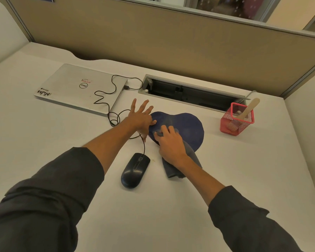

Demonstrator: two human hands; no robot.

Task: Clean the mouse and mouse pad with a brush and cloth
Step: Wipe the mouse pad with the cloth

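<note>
Table [44, 142] white, backed by tan partition [171, 42] along far edge. Cable trough [189, 93] sunk in near far edge, lid open. Laptop [80, 88] closed, far-left area, black cable [105, 99] looped across lid and off its near-right corner. Mouse pad [185, 128] dark blue, rounded, mid-table, just in front of trough. Left hand [140, 119] flat on pad's left edge, fingers [145, 104] spread and straight, thumb resting on pad surface. Right hand [171, 142] over pad's near-left part, fingers [166, 130] curled, bunching grey cloth [189, 157] against pad; rest of cloth trailing under wrist toward near edge of table. Mouse [135, 170] black, wired, off pad on bare table, just near-left of it, beside cloth but apart; cord running up under left forearm. Red mesh holder [237, 119] near far-right corner, well apart from pad. Brush [247, 110] standing tilted inside holder, wooden handle sticking out top; bristle end dimly visible through mesh.
</note>
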